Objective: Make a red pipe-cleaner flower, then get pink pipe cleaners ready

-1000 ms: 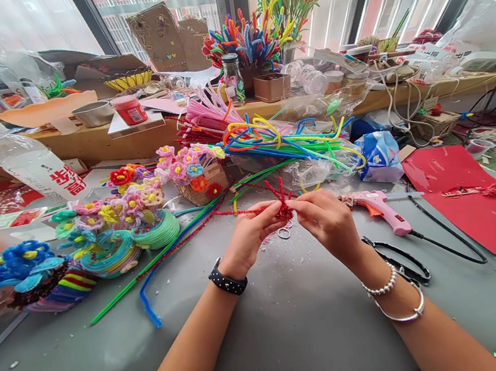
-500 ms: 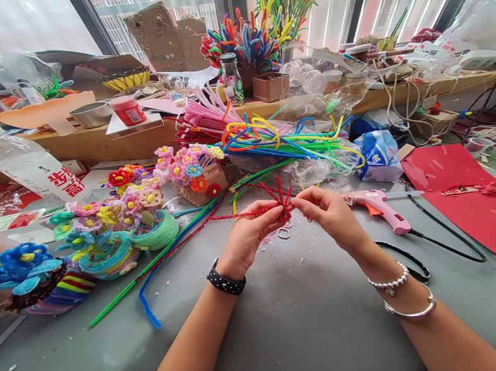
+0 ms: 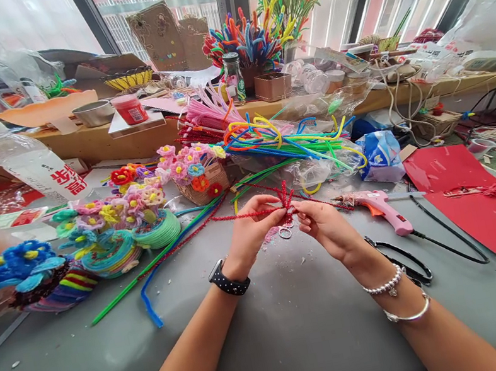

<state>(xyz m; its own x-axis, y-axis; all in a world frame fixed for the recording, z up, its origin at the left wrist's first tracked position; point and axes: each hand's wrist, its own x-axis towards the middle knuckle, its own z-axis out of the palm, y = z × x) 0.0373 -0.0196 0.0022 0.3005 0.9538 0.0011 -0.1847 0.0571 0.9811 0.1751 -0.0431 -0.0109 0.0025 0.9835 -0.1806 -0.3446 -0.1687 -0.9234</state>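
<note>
A bundle of red glittery pipe cleaners [image 3: 285,198] is held up between my two hands over the grey table. My left hand [image 3: 252,231] pinches it from the left, and one long red stem runs out leftward past the fingers. On the other side my right hand [image 3: 327,228] is closed with thumb and forefinger on the bundle's right side. Several short red ends stick upward from the middle. Just below lies a small ring-like loop [image 3: 285,232] on the table; the right hand's other fingers are curled.
Right of my hands lies a pink glue gun [image 3: 389,211] with its cord, beside red card [image 3: 485,201]. Flower pots of pipe cleaners [image 3: 156,230] stand left, near a tilted bottle [image 3: 30,163]. Behind are a heap of coloured pipe cleaners [image 3: 288,140] and a cluttered shelf [image 3: 135,143].
My right hand has turned a little and moved slightly down, its fingers more curled. The red ends now point more upward and closer together. The view has shifted slightly.
</note>
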